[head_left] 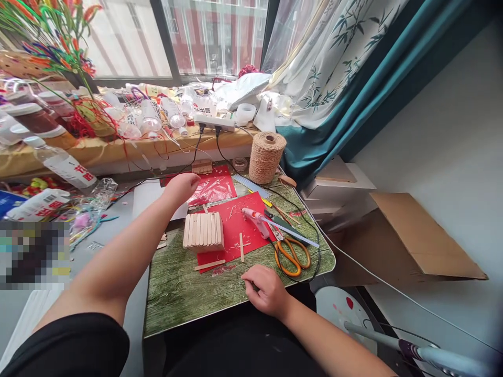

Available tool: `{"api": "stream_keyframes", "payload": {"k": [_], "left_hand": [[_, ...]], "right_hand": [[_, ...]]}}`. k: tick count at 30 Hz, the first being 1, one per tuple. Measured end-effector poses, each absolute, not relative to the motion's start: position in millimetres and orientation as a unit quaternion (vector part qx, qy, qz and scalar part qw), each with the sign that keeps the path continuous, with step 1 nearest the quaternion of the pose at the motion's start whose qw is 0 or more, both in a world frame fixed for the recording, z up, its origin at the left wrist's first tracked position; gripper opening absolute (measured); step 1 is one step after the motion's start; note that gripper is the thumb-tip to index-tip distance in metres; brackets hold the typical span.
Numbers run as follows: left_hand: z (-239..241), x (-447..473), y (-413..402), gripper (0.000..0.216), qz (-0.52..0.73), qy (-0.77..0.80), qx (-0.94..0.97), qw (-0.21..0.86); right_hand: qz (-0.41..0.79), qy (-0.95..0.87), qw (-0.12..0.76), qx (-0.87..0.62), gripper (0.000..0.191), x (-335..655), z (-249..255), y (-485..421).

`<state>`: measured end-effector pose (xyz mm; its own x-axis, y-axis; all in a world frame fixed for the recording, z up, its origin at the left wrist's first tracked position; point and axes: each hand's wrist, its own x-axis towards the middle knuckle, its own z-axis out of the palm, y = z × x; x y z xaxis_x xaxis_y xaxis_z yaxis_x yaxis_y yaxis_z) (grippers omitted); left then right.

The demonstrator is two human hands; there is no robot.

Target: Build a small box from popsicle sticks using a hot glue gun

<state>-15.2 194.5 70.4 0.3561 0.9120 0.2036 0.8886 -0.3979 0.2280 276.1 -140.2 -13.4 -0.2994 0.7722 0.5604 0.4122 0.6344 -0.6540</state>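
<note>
Quickly: green table [181,296] is clocked from its middle, where a red sheet [233,225] is laid. Twine spool [267,159] is stood at 1 o'clock. Stick-covered box [203,231] is set near 9, partly on that sheet. Left hand [184,188] is held toward 10–11, fingers curled; grip cannot be told. Right hand [269,291] is placed at 5, loosely curled; any pinch cannot be told. Glue gun [258,224] is laid at 2.
</note>
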Motion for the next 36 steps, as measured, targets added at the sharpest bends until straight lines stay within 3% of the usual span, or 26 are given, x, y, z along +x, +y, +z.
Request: {"api": "stream_keyframes", "payload": {"k": [5,11,13,17,20,24,36], "left_hand": [[55,15,244,0.035,0.11,0.512,0.852,0.022],[75,7,260,0.041,0.069,0.513,0.856,0.01],[83,-15,245,0.053,0.046,0.505,0.862,0.016],[93,-86,175,0.029,-0.014,0.51,0.86,0.018],[88,-135,109,0.025,-0.111,0.505,0.843,0.145],[63,-158,47,0.033,-0.062,0.498,0.855,0.128],[33,-149,38,0.035,-0.05,0.556,0.825,0.088]], "right_hand": [[0.165,-0.784,0.454,-0.39,0.025,274,-13,-138],[0.174,-0.789,0.439,-0.394,0.028,279,-14,-138],[0.192,-0.785,0.433,-0.399,0.029,280,-14,-139],[0.19,-0.796,0.421,-0.391,0.033,281,-13,-141],[0.179,-0.807,0.415,-0.381,0.034,281,-13,-142],[0.174,-0.818,0.403,-0.372,0.03,281,-15,-143],[0.148,-0.843,0.377,-0.355,0.022,276,-22,-147]]}}
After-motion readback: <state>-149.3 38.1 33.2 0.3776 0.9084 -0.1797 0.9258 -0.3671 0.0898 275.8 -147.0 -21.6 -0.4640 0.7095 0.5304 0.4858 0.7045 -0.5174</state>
